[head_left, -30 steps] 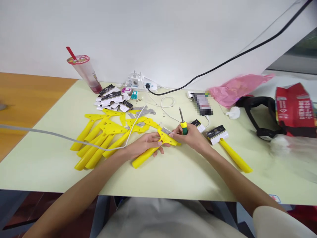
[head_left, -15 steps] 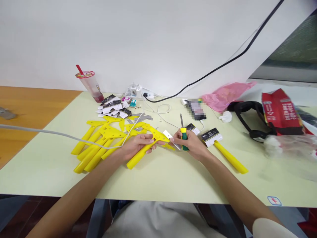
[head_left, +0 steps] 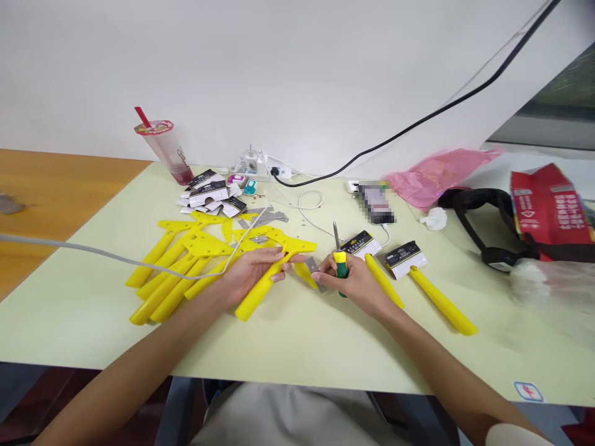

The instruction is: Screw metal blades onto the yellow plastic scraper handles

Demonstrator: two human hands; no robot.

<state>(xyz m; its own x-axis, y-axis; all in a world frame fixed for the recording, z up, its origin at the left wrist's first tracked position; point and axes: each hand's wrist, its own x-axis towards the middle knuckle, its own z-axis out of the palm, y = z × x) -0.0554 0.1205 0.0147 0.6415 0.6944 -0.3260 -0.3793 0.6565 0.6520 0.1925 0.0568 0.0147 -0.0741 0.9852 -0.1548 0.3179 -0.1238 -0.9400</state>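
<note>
My left hand (head_left: 248, 271) is closed around a yellow scraper handle (head_left: 258, 294), whose wide head points up and to the right. In my right hand (head_left: 356, 280) an upright screwdriver (head_left: 341, 263) with a green and yellow grip is held, and the fingertips also pinch a thin grey metal blade (head_left: 311, 265). The blade is just right of the scraper's head; whether they touch I cannot tell. A yellow piece (head_left: 303, 274) shows beside the blade, partly hidden. Several yellow scraper handles (head_left: 162, 297) lie piled left of my left hand.
Two scrapers with card sleeves (head_left: 406, 259) lie to the right. Folded cards (head_left: 207, 193), grey blades (head_left: 269, 217), a drink cup (head_left: 162, 148) and a power strip (head_left: 279, 172) sit behind. A grey cable (head_left: 116, 253) crosses over the handles. A phone (head_left: 375, 203) and pink bag (head_left: 432, 176) are back right.
The view has shifted slightly. My right hand has drawn the blade a little away from the scraper's head and turned it. The nearer carded scraper's handle shows more now.
</note>
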